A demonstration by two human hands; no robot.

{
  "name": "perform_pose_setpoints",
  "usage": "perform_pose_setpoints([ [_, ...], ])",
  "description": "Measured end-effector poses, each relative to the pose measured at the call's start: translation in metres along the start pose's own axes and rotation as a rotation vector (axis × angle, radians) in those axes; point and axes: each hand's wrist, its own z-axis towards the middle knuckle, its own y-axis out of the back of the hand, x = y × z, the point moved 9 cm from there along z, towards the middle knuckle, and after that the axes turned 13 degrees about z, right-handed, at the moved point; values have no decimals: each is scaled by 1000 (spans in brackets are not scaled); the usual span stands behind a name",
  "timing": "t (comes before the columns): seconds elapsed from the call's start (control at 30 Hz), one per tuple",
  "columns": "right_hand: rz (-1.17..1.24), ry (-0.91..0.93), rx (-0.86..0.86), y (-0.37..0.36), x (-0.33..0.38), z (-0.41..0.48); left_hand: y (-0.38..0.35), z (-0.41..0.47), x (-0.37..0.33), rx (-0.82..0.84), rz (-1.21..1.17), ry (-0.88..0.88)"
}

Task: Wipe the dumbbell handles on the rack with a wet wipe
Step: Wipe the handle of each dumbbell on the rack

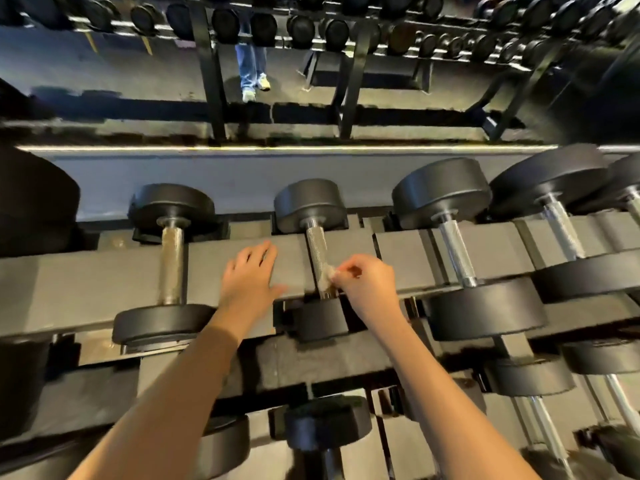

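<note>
Black dumbbells lie across the top shelf of a grey rack [86,282]. The middle dumbbell has a knurled steel handle [317,251]. My right hand [367,282] pinches a small crumpled wet wipe [326,276] against the near end of that handle. My left hand [247,277] rests flat, fingers straight, on the rack's bar just left of the same handle. A dumbbell with a dull, worn handle [171,261] lies further left, and one with a shiny handle [457,254] lies to the right.
More dumbbells fill the right end of the shelf [561,233] and the lower tier [327,424]. A wall mirror behind the rack reflects another dumbbell rack [311,29] and a person's legs in jeans [251,64].
</note>
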Motion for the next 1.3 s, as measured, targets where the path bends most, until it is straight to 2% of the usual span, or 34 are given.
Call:
perform_pose_setpoints([
  [0.1, -70, 93, -21, -9, 5, 17, -7, 3, 2, 8, 43, -17],
  [0.27, -20, 267, -216, -9, 37, 46, -12, 7, 2, 52, 81, -24],
  [0.57, -123, 89, -39, -25, 26, 46, -8, 6, -1, 10, 98, -21],
  [0.7, -92, 156, -115, -21, 33, 49, -6, 8, -2, 17, 116, -20],
  [0.83, 8, 84, -245, -18, 29, 64, -6, 7, -2, 19, 122, -18],
  [0.9, -12, 119, -231, -17, 31, 61, -6, 7, -3, 16, 112, -17],
  [1.0, -97, 159, -80, -20, 25, 44, -5, 8, -4, 16, 104, -12],
  [1.07, -133, 173, -38, -20, 20, 39, -6, 8, -5, 25, 104, -10],
  [1.2, -113, 272, -127, -21, 42, 58, -5, 8, -5, 37, 97, -9],
  [1.3, -86, 273, -168, -20, 49, 65, -6, 8, -4, 53, 108, -3],
])
